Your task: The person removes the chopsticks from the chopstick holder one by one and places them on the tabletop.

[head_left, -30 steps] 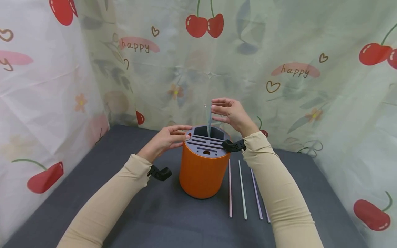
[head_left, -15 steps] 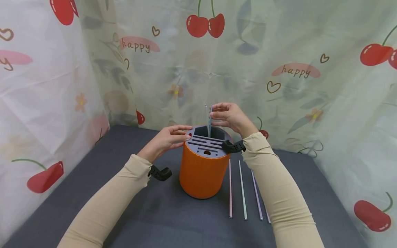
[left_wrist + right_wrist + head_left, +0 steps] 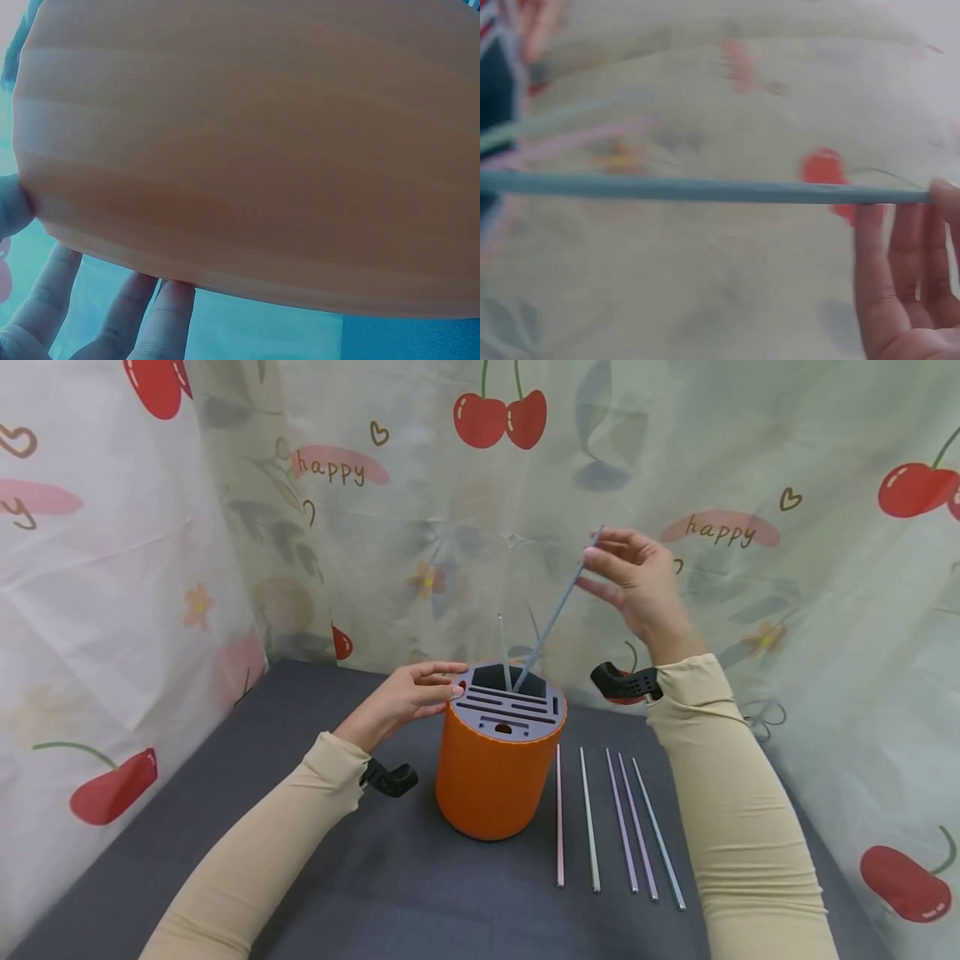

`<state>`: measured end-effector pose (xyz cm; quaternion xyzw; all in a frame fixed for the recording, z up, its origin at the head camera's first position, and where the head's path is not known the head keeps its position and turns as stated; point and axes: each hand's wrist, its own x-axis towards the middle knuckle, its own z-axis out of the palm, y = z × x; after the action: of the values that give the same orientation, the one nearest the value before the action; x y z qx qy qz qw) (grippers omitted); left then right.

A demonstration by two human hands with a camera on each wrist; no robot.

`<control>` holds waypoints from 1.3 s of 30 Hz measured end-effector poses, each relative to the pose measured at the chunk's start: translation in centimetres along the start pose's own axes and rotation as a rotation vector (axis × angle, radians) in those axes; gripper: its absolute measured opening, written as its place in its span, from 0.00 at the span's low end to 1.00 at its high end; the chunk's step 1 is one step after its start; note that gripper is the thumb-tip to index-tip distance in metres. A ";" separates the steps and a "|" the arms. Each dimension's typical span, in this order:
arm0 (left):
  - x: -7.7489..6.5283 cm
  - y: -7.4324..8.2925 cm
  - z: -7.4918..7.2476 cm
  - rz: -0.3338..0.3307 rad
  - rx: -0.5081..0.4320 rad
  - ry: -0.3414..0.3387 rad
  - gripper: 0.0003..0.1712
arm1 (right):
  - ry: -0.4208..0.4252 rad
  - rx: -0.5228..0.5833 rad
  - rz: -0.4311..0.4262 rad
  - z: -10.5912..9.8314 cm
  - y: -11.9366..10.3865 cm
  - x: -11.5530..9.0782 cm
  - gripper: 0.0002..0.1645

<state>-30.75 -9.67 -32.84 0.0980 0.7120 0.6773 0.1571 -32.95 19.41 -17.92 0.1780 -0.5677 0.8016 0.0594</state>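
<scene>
An orange cylindrical holder (image 3: 491,785) with a grey slotted top stands on the dark tabletop. My left hand (image 3: 408,697) rests against its upper left edge, fingers stretched along the rim and thumb on the near side. In the left wrist view the fingertips (image 3: 176,296) touch the orange wall. Up to the right, my right hand (image 3: 637,578) pinches the upper end of a blue chopstick (image 3: 553,617). That chopstick slants down into the large opening, where its lower end is hidden. A pale green chopstick (image 3: 547,124) and a pink chopstick (image 3: 585,140) also stick out of the opening.
Right of the holder several chopsticks lie on the table (image 3: 360,885), among them a pink one (image 3: 559,818), a pale green one (image 3: 589,822) and a blue one (image 3: 660,835). A cherry-patterned curtain (image 3: 525,510) hangs close behind.
My right hand has risen and moved right, drawing the blue chopstick upward and tilting it rightward. A blue chopstick on the table now shows. My left hand stays at the rim.
</scene>
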 end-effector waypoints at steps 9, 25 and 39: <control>0.0 0.1 -0.1 -0.002 -0.012 -0.011 0.28 | 0.227 0.170 -0.150 -5.6 -5.5 -1.6 0.18; -0.1 0.0 -0.1 0.031 -0.017 -0.028 0.27 | 0.225 -0.418 0.327 -20.5 5.8 -7.2 0.11; -0.2 0.0 0.0 0.019 -0.018 -0.032 0.27 | 0.139 -0.783 0.601 -25.0 14.5 -12.0 0.28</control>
<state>-30.57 -9.75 -32.78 0.1144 0.7024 0.6833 0.1630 -31.57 38.93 -42.39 -0.0827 -0.8470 0.5198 -0.0742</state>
